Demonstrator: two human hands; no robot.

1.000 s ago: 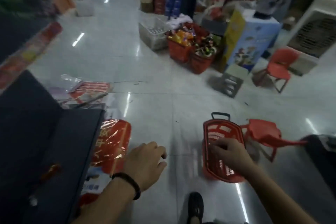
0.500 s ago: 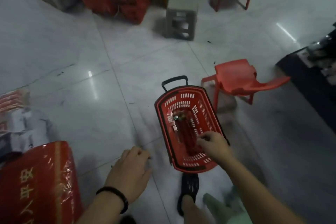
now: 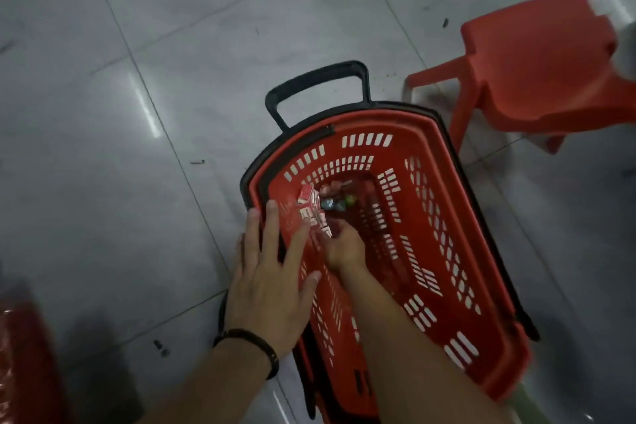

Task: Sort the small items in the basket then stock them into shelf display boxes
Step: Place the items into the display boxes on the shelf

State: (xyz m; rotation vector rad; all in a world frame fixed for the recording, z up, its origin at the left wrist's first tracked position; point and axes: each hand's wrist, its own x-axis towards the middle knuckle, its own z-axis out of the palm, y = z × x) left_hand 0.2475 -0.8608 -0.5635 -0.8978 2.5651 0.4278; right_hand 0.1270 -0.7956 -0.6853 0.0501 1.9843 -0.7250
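SHOP FLOOR: You lean over a red basket [image 3: 447, 217] set on the grey tiled floor [image 3: 137, 45], its black pull handle [image 3: 316, 86] at the far end & its slotted walls open to the camera. Your left hand [image 3: 272, 286] lies across the basket's left rim, palm down, grip spread, fingers [image 3: 270, 231] straight w/ the tips reaching over the rim toward the inside. A dark bracelet [image 3: 254, 341] circles that wrist. Your right hand [image 3: 344, 248] is down inside the basket, forearm coming in over the near end, the hand curled at the edge of the pile. Whether that grip is pinching a piece or only touching the pile can't be told, since the tips are tucked under the hand & blurred. The task's things sit on the basket bottom toward the far left: a cluster of small red-&-white packets [image 3: 309, 210] just beyond both hands, w/ a few loose small pieces [image 3: 335, 201], blue-grey & green, just right of them. A red plastic chair [image 3: 537, 72] stands at far right, just beside the basket's far-right corner. At the near-left edge, well apart from the basket, part of a shiny red bag [image 3: 20, 354] shows.
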